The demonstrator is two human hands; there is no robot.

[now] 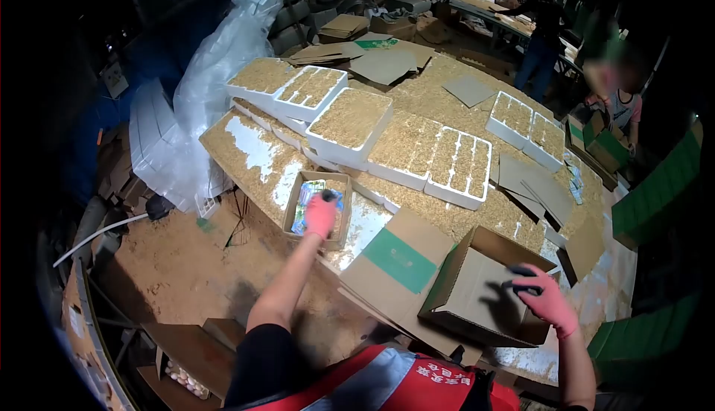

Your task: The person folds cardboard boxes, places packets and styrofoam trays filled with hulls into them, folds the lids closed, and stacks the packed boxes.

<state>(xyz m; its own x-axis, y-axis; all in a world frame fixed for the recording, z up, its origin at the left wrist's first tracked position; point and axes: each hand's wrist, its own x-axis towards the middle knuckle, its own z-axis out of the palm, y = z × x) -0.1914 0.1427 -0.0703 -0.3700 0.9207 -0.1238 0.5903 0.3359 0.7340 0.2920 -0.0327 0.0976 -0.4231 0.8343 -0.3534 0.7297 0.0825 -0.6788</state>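
Note:
My left hand (321, 215), in a pink glove with dark fingertips, is over a small open cardboard box (344, 228). Colourful printed packets or cards (304, 202) lie inside that box, beneath the hand. Its fingers point away from me and are partly hidden, so their grip is unclear. On the right, my right hand (547, 299) wears the same kind of glove. It hovers over the larger open cardboard box (465, 303) with its fingers apart and nothing between them. A shadow of this hand falls on the box's plain inner panel.
White foam trays (350, 124) filled with tan granular material stand across the table. A flattened carton (398, 251) with green print lies between the boxes. Cardboard sheets (532, 184) lie farther right. Green cartons (659, 184) rise at the right edge. A co-worker (622, 102) handles a box at far right.

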